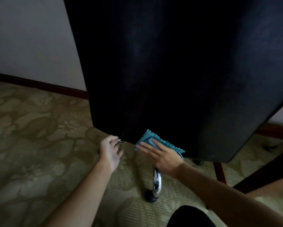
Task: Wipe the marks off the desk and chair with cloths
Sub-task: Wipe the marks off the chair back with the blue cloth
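The right hand (160,155) lies flat with its fingers straight and spread, palm pressing a blue cloth (155,141) against the bottom edge of the chair back (170,71). The cloth is folded, with a zigzag-cut hem showing along its upper right side; one corner pokes up above the fingertips and another sticks out to the right of the hand's knuckles. It sits near the lower left corner of the dark panel, touching it.

The left hand (110,150) is just left of the cloth, at that same lower left corner. Its fingers are loosely curled, and the fingertips meet a small shiny metal part (121,142) that juts out from under the panel's edge; whether they actually pinch it cannot be told. Both forearms reach in from the bottom of the view, bare.

The chair back is large, black and smooth, filling most of the upper view, tilted so its bottom edge slopes down to the right. Beneath it a chrome leg (157,181) curves down to a black caster (149,196) resting on the carpet (39,145), which is pale green with a flower pattern. A dark wooden frame (260,174) crosses the right side, with a reddish wooden leg (220,172) beside it. A white wall (30,38) with a dark baseboard (39,84) stands behind on the left.
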Available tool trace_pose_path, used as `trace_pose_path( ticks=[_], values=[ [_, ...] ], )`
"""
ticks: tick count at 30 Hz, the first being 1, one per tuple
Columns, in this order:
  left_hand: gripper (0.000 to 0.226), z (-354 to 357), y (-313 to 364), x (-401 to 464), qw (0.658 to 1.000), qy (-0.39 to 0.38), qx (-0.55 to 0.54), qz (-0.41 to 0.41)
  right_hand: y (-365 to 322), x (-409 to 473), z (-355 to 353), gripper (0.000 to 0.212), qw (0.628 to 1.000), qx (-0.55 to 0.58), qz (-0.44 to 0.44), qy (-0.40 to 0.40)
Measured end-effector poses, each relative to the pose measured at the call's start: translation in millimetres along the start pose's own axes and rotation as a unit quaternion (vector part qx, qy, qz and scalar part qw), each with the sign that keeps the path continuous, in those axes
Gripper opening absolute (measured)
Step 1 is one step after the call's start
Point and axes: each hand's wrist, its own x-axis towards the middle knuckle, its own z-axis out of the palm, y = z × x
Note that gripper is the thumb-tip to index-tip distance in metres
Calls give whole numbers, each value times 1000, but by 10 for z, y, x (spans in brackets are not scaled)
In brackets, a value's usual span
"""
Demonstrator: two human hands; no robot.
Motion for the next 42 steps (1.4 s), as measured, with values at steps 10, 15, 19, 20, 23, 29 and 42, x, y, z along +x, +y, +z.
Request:
trace_pose_path(
  ticks=[10, 15, 19, 20, 23, 29, 42],
  values=[
    [29, -321, 367, 438, 995, -48, -79, 35, -75, 541, -270, 62, 997, -8, 39, -64],
    [50, -396, 382, 573, 992, -54, -109, 24, -151, 1106, -381, 57, 996, 21, 59, -66],
    [65, -445, 357, 663, 990, -51, -128, 18, -204, 1335, -366, 57, 993, 41, 87, -74],
    [68, -449, 343, 673, 989, -51, -135, 19, -221, 1338, -353, 57, 992, 50, 93, -74],
    [71, -461, 282, 652, 985, -53, -161, 17, -236, 1286, -345, 59, 989, 75, 99, -78],
    [68, -411, 145, 472, 985, -46, -168, -10, -277, 1146, -427, 61, 987, 91, 102, -80],
    [61, -360, -102, 282, 948, -92, -302, -38, -228, 1763, -644, 55, 997, 29, 36, -69]
  ],
)
